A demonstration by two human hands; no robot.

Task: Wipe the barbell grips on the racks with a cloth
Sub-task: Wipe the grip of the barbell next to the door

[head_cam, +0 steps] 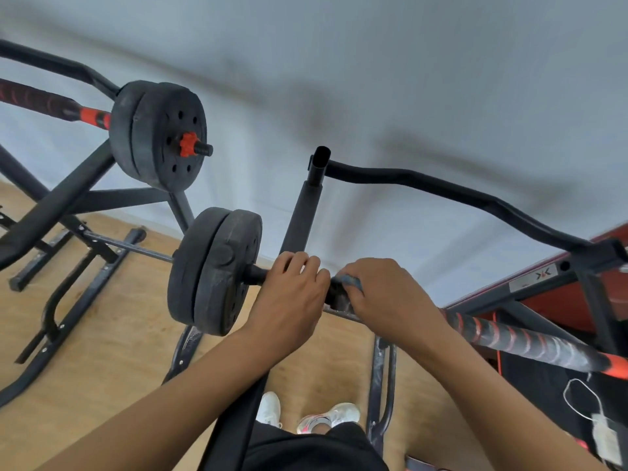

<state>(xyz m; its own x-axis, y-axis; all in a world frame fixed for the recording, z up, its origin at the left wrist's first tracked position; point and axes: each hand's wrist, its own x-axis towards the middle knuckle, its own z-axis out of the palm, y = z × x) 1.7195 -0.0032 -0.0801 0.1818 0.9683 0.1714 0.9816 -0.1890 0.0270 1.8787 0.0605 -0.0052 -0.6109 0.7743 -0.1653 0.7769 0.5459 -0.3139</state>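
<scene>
A barbell lies across a black rack in front of me. Its black and red wrapped grip (523, 345) runs to the lower right, and two black weight plates (214, 270) sit on its left end. My left hand (289, 297) grips the bar just inside the plates. My right hand (384, 294) holds a blue-grey cloth (350, 282) against the bar beside the rack's upright post (302, 215). The two hands nearly touch.
A second barbell with black plates (159, 134) and a red collar rests on another rack at the upper left. A curved black rack bar (475, 198) arches to the right. A red and black bench (557, 300) sits at the right. Rack feet spread over the wooden floor (112, 351).
</scene>
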